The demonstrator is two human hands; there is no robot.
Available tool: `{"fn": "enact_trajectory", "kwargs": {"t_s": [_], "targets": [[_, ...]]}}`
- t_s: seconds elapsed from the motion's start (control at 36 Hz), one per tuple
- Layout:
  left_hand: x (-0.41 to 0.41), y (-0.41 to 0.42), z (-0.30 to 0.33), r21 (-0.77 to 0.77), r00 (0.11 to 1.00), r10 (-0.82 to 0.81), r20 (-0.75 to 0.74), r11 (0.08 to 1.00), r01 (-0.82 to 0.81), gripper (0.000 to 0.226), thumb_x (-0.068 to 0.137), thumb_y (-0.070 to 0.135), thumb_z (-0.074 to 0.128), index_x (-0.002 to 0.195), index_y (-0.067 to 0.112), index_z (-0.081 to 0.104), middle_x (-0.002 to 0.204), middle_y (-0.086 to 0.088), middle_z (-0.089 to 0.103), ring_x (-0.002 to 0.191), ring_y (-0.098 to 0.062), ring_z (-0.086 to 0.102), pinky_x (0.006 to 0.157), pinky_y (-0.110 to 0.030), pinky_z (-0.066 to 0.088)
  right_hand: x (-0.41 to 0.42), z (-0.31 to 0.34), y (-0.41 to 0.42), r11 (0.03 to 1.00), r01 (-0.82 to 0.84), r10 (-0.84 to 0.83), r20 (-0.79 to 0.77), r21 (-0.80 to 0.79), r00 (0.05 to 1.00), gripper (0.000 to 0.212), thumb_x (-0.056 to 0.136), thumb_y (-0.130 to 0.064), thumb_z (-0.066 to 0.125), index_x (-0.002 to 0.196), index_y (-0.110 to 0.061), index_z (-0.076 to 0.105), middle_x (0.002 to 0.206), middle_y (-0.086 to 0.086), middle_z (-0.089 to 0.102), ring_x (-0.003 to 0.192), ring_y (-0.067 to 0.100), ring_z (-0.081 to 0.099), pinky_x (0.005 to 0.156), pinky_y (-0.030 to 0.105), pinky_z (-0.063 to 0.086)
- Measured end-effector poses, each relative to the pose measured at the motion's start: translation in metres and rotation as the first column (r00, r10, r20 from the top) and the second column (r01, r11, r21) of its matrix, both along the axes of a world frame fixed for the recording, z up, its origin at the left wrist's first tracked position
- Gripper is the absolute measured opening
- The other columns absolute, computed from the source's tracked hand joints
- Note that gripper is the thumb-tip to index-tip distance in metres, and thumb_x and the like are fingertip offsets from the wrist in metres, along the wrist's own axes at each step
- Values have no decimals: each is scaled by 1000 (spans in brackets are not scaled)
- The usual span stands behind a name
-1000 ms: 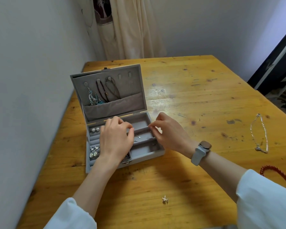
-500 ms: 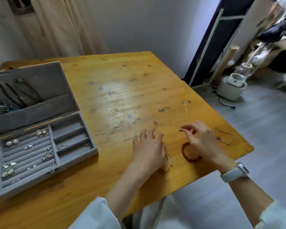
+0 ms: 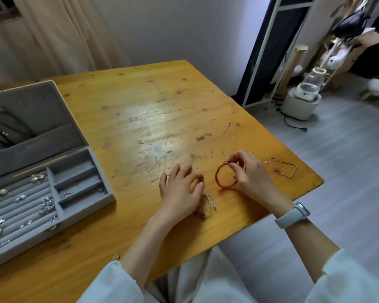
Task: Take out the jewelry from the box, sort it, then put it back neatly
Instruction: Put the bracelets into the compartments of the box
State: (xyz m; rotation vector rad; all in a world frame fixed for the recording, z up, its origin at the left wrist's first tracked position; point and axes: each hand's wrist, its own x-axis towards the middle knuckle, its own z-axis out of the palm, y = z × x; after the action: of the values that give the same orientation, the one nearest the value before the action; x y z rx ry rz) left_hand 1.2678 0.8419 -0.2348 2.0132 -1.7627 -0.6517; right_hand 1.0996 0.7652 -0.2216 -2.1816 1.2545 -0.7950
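Red bracelet (image 3: 226,177): right hand (image 3: 251,174) pinching rim beside chain (image 3: 227,142). Left hand (image 3: 179,191) resting flat, fingers spread, holding nothing. Lifting slow avoids snagging chain.

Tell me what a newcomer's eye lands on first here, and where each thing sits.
First, the red bead bracelet near the table's right front edge, with the right hand pinching at its top where a thin silver chain trails away. Next, the open grey jewelry box at the left, earrings in its padded rows. The left hand rests flat beside a silver bracelet.
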Motion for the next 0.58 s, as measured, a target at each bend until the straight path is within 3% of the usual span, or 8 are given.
{"fn": "enact_trajectory", "kwargs": {"t_s": [0.08, 0.17, 0.28, 0.36, 0.44, 0.53, 0.58], "targets": [[11, 6, 2, -12, 994, -88, -67, 996, 88, 23, 90, 43, 51, 109, 33, 57, 151, 8, 23, 142, -11, 1, 112, -39, -12, 10, 7, 1, 998, 28, -21, 141, -49, 990, 8, 87, -3, 54, 91, -10, 54, 82, -2, 53, 73, 11, 49, 65, 12, 38], [15, 9, 0, -10, 992, -124, 3, 992, 124, 16, 88, 39, 56, 99, 28, 61, 149, 6, 27, 142, -13, 3, 112, -40, -10, 20, 11, 2, 995, 58, -37, 219, -87, 975, 8, 87, -3, 55, 94, -7, 55, 85, 5, 56, 76, 15, 53, 66, 16, 43], [16, 9, 2, -39, 992, -121, 37, 992, 123, 13, 92, 30, 53, 94, 21, 63, 142, 4, 36, 139, -16, 16, 115, -41, -1, 38, 17, 3, 992, 51, -20, 261, -113, 965, 12, 88, -3, 55, 100, -7, 56, 88, 1, 57, 78, 8, 55, 69, 11, 45], [25, 16, 10, -101, 987, -90, -135, 992, 77, 11, 93, 24, 51, 88, 18, 58, 129, 3, 46, 122, -12, 37, 109, -35, 26, 56, 22, 2, 988, 27, 14, 255, -155, 967, 20, 88, -2, 54, 107, -6, 60, 93, -2, 56, 81, -1, 53, 74, 3, 41], [44, 29, 28, -143, 940, -18, -342, 989, -33, 8, 95, 21, 48, 88, 19, 52, 118, 6, 54, 109, -4, 48, 92, -18, 36, 79, 26, -1, 979, -5, 54, 240, -202, 969, 21, 87, 1, 55, 106, -4, 63, 93, -1, 56, 83, 11, 55, 76, 11, 44], [71, 41, 45, -188, 835, 74, -545, 960, -208, 10, 95, 16, 47, 87, 18, 52, 112, 9, 60, 102, 3, 55, 87, -16, 46, 107, 28, -3, 982, -37, 82, 246, -184, 966, 19, 86, 2, 55, 101, -4, 63, 91, 0, 57, 82, 14, 57, 74, 19, 48], [90, 50, 56, -193, 721, 115, -683, 924, -330, 8, 95, 14, 46, 90, 14, 51, 109, 6, 64, 103, -2, 59, 89, -21, 48, 129, 28, -3, 983, -76, 117, 249, -166, 961, 18, 85, 3, 54, 99, -3, 63, 91, 2, 57, 80, 14, 58, 73, 20, 50]]}}
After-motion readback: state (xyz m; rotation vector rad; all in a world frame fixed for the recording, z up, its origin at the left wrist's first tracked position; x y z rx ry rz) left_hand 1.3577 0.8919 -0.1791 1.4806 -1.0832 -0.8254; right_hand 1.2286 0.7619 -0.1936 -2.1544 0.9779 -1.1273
